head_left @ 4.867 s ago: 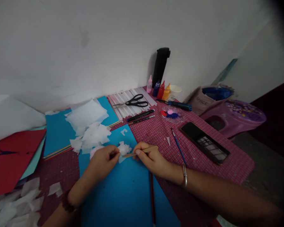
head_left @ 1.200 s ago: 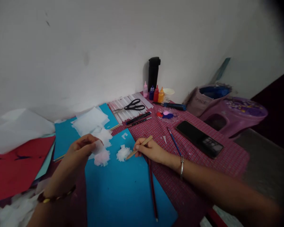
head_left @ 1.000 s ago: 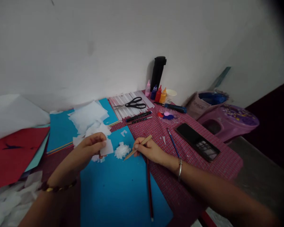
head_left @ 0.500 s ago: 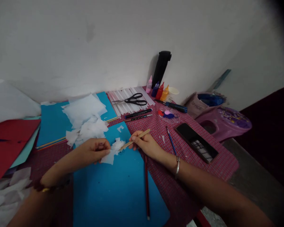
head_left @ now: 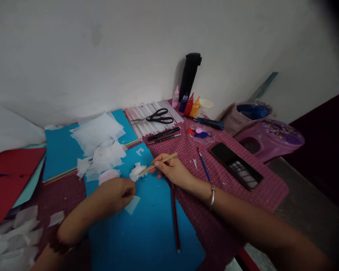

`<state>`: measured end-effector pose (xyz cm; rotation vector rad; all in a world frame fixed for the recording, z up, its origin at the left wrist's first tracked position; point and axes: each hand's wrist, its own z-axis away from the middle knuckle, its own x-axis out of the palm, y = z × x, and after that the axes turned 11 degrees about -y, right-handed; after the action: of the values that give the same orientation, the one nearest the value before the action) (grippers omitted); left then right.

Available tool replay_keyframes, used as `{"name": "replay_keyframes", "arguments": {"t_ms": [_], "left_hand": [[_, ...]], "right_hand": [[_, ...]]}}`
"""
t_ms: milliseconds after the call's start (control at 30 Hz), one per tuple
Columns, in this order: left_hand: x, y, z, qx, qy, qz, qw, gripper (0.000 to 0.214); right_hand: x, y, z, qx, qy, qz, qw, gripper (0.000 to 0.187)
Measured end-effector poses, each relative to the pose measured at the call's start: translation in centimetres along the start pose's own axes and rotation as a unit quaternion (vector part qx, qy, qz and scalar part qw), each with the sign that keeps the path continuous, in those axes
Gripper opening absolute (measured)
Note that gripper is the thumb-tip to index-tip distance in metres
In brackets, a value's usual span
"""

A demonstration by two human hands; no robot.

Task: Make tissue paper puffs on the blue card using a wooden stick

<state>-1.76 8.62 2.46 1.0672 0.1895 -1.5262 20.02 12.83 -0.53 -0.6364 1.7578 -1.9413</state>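
Observation:
My right hand (head_left: 171, 170) is closed around a thin wooden stick (head_left: 158, 163), and the stick's tip touches a crumpled white tissue tuft (head_left: 137, 171) on the blue sheet (head_left: 147, 229). My left hand (head_left: 115, 194) rests lower on the same sheet, fingers pinched on a small white tissue square (head_left: 132, 204). A pink tissue tuft (head_left: 109, 175) lies just beyond the left hand. A red pencil (head_left: 174, 216) lies on the sheet under my right wrist.
Loose white tissue pieces (head_left: 100, 141) pile at the back left. Scissors (head_left: 158, 116), pens (head_left: 164, 135), paint bottles (head_left: 188, 105), a black flask (head_left: 190, 73), a blue brush (head_left: 203, 169) and a phone (head_left: 235, 165) lie on the red checked cloth. Red paper (head_left: 5, 180) sits far left, a pink stool (head_left: 271, 139) right.
My left hand has drawn back from the white tuft toward me, carrying a tissue square down onto the blue sheet. The right hand keeps the stick's tip at the tuft.

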Motion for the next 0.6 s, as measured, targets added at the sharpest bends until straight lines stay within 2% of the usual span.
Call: {"name": "replay_keyframes", "arguments": {"t_ms": [100, 167, 267, 433, 533, 600], "left_hand": [[-0.1, -0.1, -0.5, 0.011, 0.04, 0.12, 0.992, 0.019], [-0.2, 0.1, -1.1, -0.005, 0.104, 0.18, 0.978, 0.024], [-0.2, 0.4, -2.0, -0.042, 0.188, 0.186, 0.963, 0.026], [0.2, 0.4, -2.7, -0.06, 0.211, 0.171, 0.961, 0.025], [0.4, 0.3, -2.7, -0.063, 0.216, 0.17, 0.959, 0.023], [0.4, 0.4, -2.7, -0.065, 0.222, 0.17, 0.958, 0.022]], "right_hand": [[0.1, -0.2, -0.2, 0.005, 0.022, -0.004, 1.0, 0.011], [0.2, -0.2, -0.4, 0.009, 0.031, -0.009, 0.999, 0.011], [0.2, -0.1, -0.5, 0.014, 0.034, -0.016, 0.999, 0.01], [0.2, -0.1, -0.1, -0.001, 0.061, -0.05, 0.997, 0.012], [0.2, -0.3, 0.5, -0.044, 0.1, -0.083, 0.991, 0.015], [0.2, -0.4, 0.9, -0.068, 0.095, -0.088, 0.989, 0.016]]}}
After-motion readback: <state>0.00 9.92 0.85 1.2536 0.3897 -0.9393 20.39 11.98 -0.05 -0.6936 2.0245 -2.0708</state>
